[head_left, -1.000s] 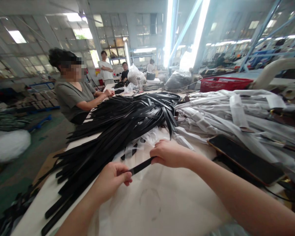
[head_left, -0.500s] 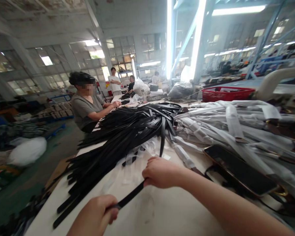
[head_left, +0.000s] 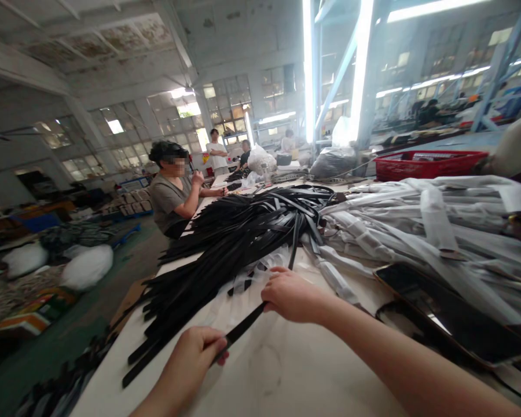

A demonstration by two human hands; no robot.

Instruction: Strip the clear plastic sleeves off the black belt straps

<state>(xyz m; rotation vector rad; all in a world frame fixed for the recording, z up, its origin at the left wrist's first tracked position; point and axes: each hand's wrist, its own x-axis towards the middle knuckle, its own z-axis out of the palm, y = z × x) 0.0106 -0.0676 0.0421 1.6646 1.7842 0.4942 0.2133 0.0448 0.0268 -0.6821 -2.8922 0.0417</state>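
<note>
While the left hand (head_left: 200, 350) pinches a narrow black strap (head_left: 245, 324) between thumb and curled fingers, the right hand (head_left: 293, 295) grips the same strap farther up, closed around it, and I can see the stretch between them running straight and slanting above the pale tabletop (head_left: 308, 370). Past the right hand, a black band (head_left: 294, 249) rises toward a great heap of black straps (head_left: 238, 226), which sprawls across the table with its loose ends fanned toward the near left edge. Some translucent white wrapping (head_left: 264, 266) lies against the near side of that heap, just beyond the hands. Over to the right, a mass of straps in white wrapping (head_left: 395, 214) spreads out, and a dark smartphone (head_left: 455, 313) lies beside it, near the right forearm. Behind those wrapped straps sits a red plastic basket (head_left: 429, 166). Across on the left side of the table, a co-worker in a grey-green top (head_left: 171, 197) has one hand raised near the face and the other forearm at the table's edge.
</note>
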